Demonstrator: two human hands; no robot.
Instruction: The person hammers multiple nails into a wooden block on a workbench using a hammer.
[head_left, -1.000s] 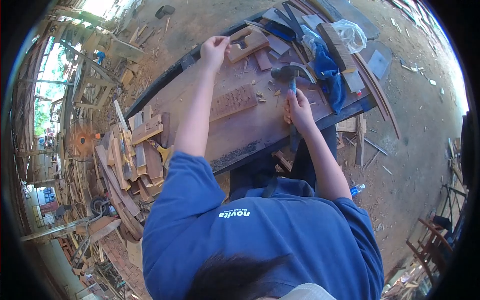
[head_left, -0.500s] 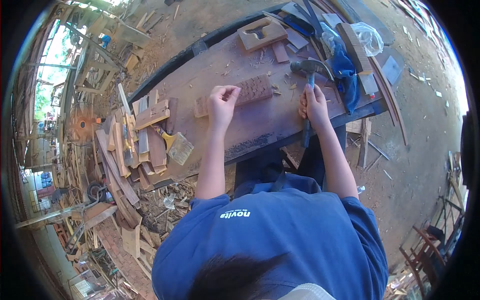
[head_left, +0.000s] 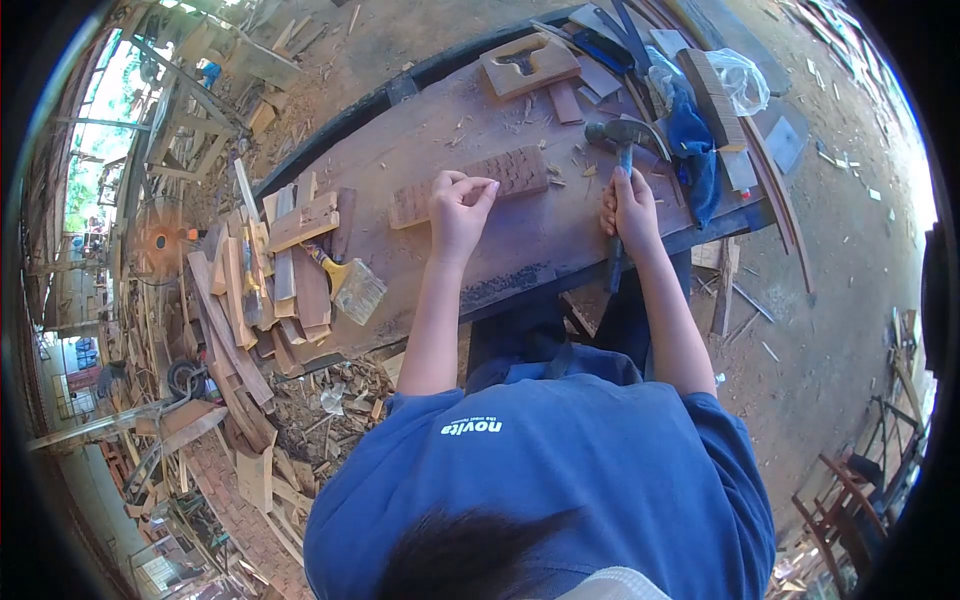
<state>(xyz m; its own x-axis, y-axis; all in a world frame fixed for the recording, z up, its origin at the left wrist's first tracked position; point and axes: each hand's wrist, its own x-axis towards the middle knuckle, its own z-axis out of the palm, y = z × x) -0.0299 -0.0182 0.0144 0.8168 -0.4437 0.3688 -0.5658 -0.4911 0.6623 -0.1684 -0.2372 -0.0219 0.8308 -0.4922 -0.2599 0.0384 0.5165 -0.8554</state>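
Observation:
My right hand (head_left: 632, 212) is wrapped round the handle of a claw hammer (head_left: 628, 132), whose head points away from me over the workbench (head_left: 400, 265). A dark wooden block (head_left: 518, 172) with rows of notches or marks on its top lies in the middle of the bench. Just above its near side is my left hand (head_left: 463, 212), thumb and fingertips pinched together. Whatever sits in that pinch, if anything, is too small to make out. The left hand partly covers the block.
Wood offcuts (head_left: 305, 222) and a paintbrush (head_left: 358, 290) are piled at the bench's left end. Farther back lie a wooden piece with a cut-out (head_left: 530, 66), a blue cloth (head_left: 692, 150) and a plastic bag (head_left: 742, 82). Wood chips are scattered about.
My left hand has shifted a little to the right along the block, its fingers still pinched. The right hand and the hammer have hardly moved.

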